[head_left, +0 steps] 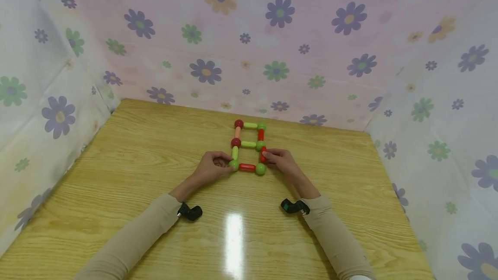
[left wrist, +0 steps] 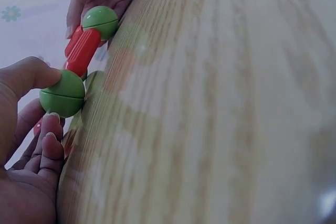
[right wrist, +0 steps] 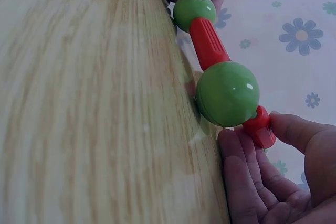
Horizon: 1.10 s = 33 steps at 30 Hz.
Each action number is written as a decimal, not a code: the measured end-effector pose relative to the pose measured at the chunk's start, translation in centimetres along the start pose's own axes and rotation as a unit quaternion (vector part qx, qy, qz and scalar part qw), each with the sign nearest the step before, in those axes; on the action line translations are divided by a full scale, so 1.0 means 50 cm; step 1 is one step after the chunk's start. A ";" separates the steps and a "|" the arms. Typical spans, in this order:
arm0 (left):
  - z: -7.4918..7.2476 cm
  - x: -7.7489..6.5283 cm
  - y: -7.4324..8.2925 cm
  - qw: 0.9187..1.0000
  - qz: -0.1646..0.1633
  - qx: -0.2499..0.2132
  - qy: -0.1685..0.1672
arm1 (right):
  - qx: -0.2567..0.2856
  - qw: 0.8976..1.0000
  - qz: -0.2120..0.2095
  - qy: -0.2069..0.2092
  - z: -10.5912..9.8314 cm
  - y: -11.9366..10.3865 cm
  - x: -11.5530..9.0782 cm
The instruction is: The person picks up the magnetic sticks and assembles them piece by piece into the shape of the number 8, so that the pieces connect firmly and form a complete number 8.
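A flat frame of balls and rods forms two joined squares on the table. My left hand [head_left: 211, 167] pinches the near-left green ball [left wrist: 63, 94] between thumb and fingers. From that ball a red rod [head_left: 247, 167] runs to the near-right green ball [right wrist: 229, 94]. My right hand [head_left: 284, 162] pinches the red rod on the right side [right wrist: 260, 127], just beyond that ball. A yellow-green rod [head_left: 235, 153] makes the left side, up to a dark red ball [head_left: 235, 142]. The middle crossbar is another yellow-green rod [head_left: 248, 144], ending at a green ball [head_left: 260, 145].
The far square has a dark red ball [head_left: 239, 123], a yellow-green rod [head_left: 250, 125], a green ball [head_left: 262, 127], a red rod [head_left: 261, 135] and an orange rod [head_left: 237, 132]. Flowered cloth [head_left: 249, 46] hangs behind and beside the wooden table [head_left: 155, 133].
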<state>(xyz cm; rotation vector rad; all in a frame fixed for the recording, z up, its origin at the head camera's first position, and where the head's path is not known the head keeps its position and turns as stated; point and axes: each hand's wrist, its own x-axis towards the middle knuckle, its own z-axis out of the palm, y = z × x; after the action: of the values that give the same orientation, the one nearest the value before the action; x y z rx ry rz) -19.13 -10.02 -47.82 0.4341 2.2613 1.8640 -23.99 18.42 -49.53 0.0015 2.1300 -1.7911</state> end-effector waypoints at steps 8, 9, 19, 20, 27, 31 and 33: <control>-0.001 0.000 0.000 1.000 0.002 -0.001 0.001 | 0.013 1.000 -0.006 0.020 0.014 0.001 0.000; -0.001 0.001 -0.001 1.000 0.002 -0.003 0.001 | 0.014 1.000 -0.005 0.022 0.015 0.000 -0.001; 0.000 0.005 -0.011 1.000 0.005 -0.013 0.002 | -0.007 0.999 0.009 0.032 0.017 0.001 0.000; 0.000 0.005 -0.010 1.000 0.004 -0.014 0.002 | -0.010 0.999 0.010 0.033 0.017 0.002 0.000; 0.002 0.019 -0.042 1.000 -0.007 -0.011 0.002 | -0.034 0.999 0.009 0.031 0.016 0.006 0.000; 0.002 0.030 -0.070 1.000 -0.007 -0.009 0.006 | -0.041 0.998 0.009 0.039 0.018 0.006 0.000; 0.003 0.031 -0.076 1.000 -0.005 -0.011 0.010 | -0.040 0.998 0.007 0.043 0.020 0.005 0.000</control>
<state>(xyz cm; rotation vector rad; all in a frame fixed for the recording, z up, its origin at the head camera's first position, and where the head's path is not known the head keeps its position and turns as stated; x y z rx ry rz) -20.97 -10.03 -51.47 0.4014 2.2490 1.8959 -23.67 17.52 -49.90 0.0754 2.2550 -1.7254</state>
